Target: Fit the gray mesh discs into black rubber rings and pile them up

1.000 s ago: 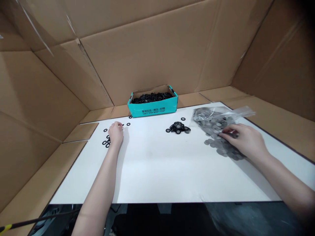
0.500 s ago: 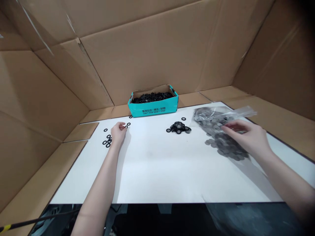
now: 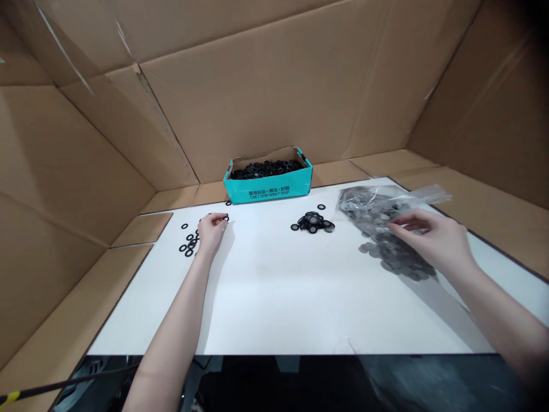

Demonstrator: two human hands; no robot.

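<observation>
My left hand [image 3: 211, 232] is at the left of the white table, its thumb and fingers pinched on a black ring washer [image 3: 227, 218] at the fingertips. Beside and partly behind it lie several loose black rings [image 3: 189, 245]. My right hand [image 3: 433, 237] hovers over a pile of thin grey discs [image 3: 397, 252], fingers curled with thumb and index tips close together; what is between them is too small to make out. Behind that hand a clear plastic bag [image 3: 364, 200] of grey discs lies on its side, its mouth toward the right.
A small heap of black rings with grey mesh centres [image 3: 314, 222] sits mid-table, one loose ring [image 3: 321, 207] behind it. At the back stands a turquoise box [image 3: 268, 189] full of black rings. Cardboard walls [image 3: 274, 91] enclose the table [image 3: 274, 297] at the back and sides.
My left hand has shifted slightly right and away from me, closing on a black ring at its fingertips. My right hand has hardly moved over the discs.
</observation>
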